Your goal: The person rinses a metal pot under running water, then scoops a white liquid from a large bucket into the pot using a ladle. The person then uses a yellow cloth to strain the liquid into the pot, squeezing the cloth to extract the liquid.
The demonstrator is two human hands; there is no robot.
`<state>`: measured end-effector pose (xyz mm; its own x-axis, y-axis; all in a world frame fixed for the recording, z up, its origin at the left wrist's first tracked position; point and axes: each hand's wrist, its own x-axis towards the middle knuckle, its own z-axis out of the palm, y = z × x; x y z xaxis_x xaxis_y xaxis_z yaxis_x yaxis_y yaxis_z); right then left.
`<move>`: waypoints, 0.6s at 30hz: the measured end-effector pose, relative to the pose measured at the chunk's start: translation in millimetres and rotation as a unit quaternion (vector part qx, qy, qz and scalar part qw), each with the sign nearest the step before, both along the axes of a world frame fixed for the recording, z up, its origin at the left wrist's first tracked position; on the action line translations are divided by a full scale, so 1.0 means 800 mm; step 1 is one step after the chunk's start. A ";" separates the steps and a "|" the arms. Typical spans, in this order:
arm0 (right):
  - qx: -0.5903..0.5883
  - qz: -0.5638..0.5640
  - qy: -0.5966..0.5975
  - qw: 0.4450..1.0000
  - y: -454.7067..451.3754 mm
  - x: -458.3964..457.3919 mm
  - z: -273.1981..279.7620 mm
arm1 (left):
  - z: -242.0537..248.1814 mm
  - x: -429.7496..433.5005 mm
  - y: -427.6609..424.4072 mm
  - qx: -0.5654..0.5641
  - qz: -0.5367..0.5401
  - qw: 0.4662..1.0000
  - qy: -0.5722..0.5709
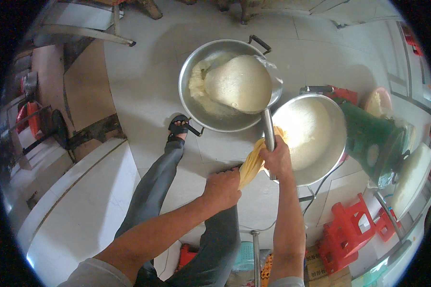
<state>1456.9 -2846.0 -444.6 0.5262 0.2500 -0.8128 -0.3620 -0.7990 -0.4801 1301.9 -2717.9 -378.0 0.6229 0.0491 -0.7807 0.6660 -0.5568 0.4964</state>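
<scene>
My right hand (278, 158) grips the metal handle of a large dipper (269, 125). The dipper's bowl, over the left metal pot (185, 97), carries a pale cream-coloured mass (242, 84), whether liquid or paste I cannot tell. My left hand (222, 188) is closed around a twisted yellowish cloth (251, 165), which runs up past my right hand to the rim of the right metal pot (339, 143). Whitish liquid (309, 143) shows inside that pot, bright with glare. A crumpled pale mass (198, 82) lies at the left pot's inner left side.
Both pots stand on the tiled floor (143, 89), my sandalled foot (178, 123) beside the left one. A green machine (371, 132) adjoins the right pot, near a pink bowl (379, 100). Red plastic stools (348, 229) and a dark cable (325, 184) lie to the lower right.
</scene>
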 end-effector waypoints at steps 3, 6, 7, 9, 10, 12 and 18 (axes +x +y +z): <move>-0.004 0.066 -0.092 0.994 -0.002 0.003 -0.003 | 0.004 0.002 0.001 0.006 -0.007 1.000 -0.012; -0.012 0.095 -0.150 0.984 -0.002 0.003 -0.007 | 0.007 0.006 0.001 0.003 -0.012 1.000 -0.004; -0.023 0.105 -0.158 0.981 -0.001 0.003 -0.008 | 0.008 0.008 0.001 0.001 -0.010 1.000 -0.009; -0.052 0.129 -0.177 0.974 0.002 0.002 -0.010 | 0.010 0.012 -0.001 -0.004 -0.012 1.000 -0.016; -0.061 0.140 -0.187 0.971 0.004 0.002 -0.010 | 0.011 0.015 -0.002 -0.007 -0.017 1.000 -0.019; -0.086 0.163 -0.201 0.962 0.007 0.006 -0.008 | 0.013 0.021 -0.006 0.007 -0.051 0.997 -0.055; -0.083 0.291 -0.313 0.900 0.015 0.037 0.009 | 0.014 0.046 -0.031 0.066 -0.193 0.936 -0.286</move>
